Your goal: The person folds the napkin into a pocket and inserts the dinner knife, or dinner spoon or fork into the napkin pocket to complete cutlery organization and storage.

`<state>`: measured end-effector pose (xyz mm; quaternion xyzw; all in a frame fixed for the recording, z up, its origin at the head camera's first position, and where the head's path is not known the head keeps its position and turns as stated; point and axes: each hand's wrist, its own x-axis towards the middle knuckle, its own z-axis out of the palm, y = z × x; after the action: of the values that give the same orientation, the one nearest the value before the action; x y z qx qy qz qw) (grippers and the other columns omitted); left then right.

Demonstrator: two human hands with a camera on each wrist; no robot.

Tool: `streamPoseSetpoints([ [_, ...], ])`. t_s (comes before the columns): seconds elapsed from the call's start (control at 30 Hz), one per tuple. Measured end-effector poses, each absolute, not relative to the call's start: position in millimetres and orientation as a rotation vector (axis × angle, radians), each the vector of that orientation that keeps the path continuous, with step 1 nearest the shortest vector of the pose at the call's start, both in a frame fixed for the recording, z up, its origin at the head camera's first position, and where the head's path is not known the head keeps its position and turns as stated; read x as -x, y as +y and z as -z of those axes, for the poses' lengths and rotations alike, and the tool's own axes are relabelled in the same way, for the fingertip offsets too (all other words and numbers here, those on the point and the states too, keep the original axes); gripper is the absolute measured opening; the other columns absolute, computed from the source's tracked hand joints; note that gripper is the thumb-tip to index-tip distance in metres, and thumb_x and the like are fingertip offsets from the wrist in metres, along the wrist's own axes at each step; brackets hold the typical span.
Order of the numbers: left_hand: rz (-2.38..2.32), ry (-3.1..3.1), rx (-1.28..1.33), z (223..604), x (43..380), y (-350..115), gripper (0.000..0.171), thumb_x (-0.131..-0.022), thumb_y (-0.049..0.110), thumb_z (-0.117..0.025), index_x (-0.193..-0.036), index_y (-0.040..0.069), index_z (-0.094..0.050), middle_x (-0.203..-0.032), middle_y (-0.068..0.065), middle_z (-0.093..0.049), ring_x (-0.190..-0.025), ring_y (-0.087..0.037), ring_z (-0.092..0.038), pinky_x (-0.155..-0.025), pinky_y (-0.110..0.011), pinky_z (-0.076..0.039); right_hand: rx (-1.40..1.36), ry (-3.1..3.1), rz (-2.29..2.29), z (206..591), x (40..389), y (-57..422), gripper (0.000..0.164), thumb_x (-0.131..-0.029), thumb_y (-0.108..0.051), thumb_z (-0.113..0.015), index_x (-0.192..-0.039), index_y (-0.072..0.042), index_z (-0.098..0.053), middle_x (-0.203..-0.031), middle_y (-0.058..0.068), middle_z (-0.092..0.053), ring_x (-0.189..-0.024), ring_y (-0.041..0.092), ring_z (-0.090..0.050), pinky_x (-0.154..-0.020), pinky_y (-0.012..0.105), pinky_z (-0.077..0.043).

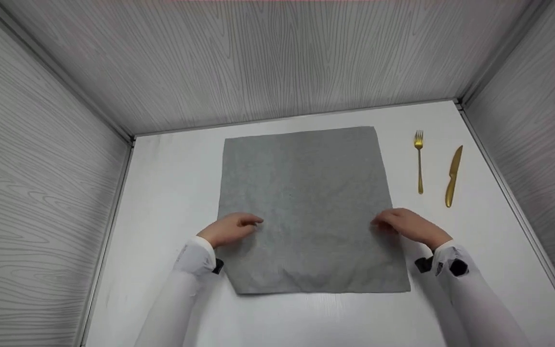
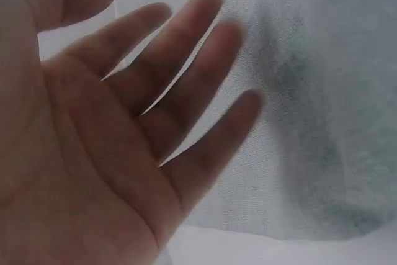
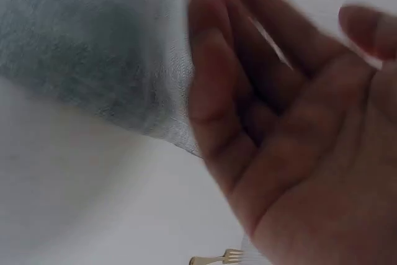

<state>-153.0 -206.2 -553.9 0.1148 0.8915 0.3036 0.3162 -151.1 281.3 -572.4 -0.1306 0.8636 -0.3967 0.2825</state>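
Note:
A square grey cloth [image 1: 306, 183] lies spread on the white table, with wrinkles along its near edge. My left hand [image 1: 231, 229] hovers over the cloth's left side. In the left wrist view its fingers [image 2: 198, 72] are extended and spread, and the palm holds nothing. Over the right edge of the cloth is my right hand [image 1: 412, 225]. The right wrist view shows its fingers [image 3: 214, 85] loosely bent beside the cloth [image 3: 93, 48], with nothing in the grasp.
To the right of the cloth lie a gold fork [image 1: 419, 164], tines away from me, and a gold knife [image 1: 453, 178]. Grey wood-grain panels [image 1: 282, 62] enclose the white table [image 1: 162, 193] at the back and both sides.

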Motion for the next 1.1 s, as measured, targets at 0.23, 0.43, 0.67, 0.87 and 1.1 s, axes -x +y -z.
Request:
streamPoseSetpoints([
  [0.23,-0.471,2.570,-0.346,578.3,153.7,-207.9,0.068,-0.095,0.037,-0.060,-0.156,0.019,-0.037,-0.165,-0.015,-0.022,-0.153,-0.036,-0.018,-0.122,-0.053,-0.023,0.465,2.697,0.595,590.9,155.5,269.1,0.059,-0.100,-0.024,-0.056,-0.150,0.003,-0.040,-0.154,0.028,-0.037,-0.141,0.049,-0.033,-0.114,0.063,-0.030],
  [0.43,-0.297,2.642,-0.377,591.9,152.7,-202.2,0.081,-0.095,0.046,-0.060,-0.160,0.015,-0.025,-0.167,-0.018,-0.011,-0.154,-0.040,-0.009,-0.123,-0.056,-0.017,0.464,2.761,0.394,594.9,162.6,263.5,0.071,-0.096,-0.029,-0.063,-0.152,0.006,-0.035,-0.158,0.030,-0.028,-0.145,0.049,-0.027,-0.116,0.061,-0.028],
  [0.67,-0.275,2.661,-0.380,598.8,165.4,-197.0,0.082,-0.095,0.052,-0.058,-0.161,0.018,-0.021,-0.168,-0.015,-0.008,-0.155,-0.036,-0.006,-0.125,-0.054,-0.013,0.416,2.748,0.377,596.0,176.0,266.5,0.073,-0.095,-0.030,-0.061,-0.152,0.006,-0.033,-0.159,0.030,-0.026,-0.146,0.049,-0.025,-0.117,0.061,-0.028],
  [0.87,-0.296,2.671,-0.392,604.8,173.7,-196.1,0.083,-0.095,0.054,-0.056,-0.161,0.020,-0.020,-0.168,-0.013,-0.007,-0.155,-0.034,-0.005,-0.125,-0.054,-0.012,0.384,2.722,0.392,596.3,183.0,269.7,0.074,-0.095,-0.030,-0.059,-0.153,0.005,-0.031,-0.160,0.030,-0.024,-0.146,0.049,-0.022,-0.117,0.062,-0.028],
  [1.1,-0.316,2.691,-0.388,599.0,149.9,-203.9,0.084,-0.094,0.052,-0.062,-0.160,0.016,-0.025,-0.167,-0.017,-0.012,-0.154,-0.039,-0.009,-0.123,-0.058,-0.015,0.360,2.703,0.401,595.3,183.2,271.5,0.075,-0.095,-0.030,-0.059,-0.155,0.004,-0.028,-0.161,0.029,-0.021,-0.148,0.048,-0.019,-0.117,0.062,-0.027],
])
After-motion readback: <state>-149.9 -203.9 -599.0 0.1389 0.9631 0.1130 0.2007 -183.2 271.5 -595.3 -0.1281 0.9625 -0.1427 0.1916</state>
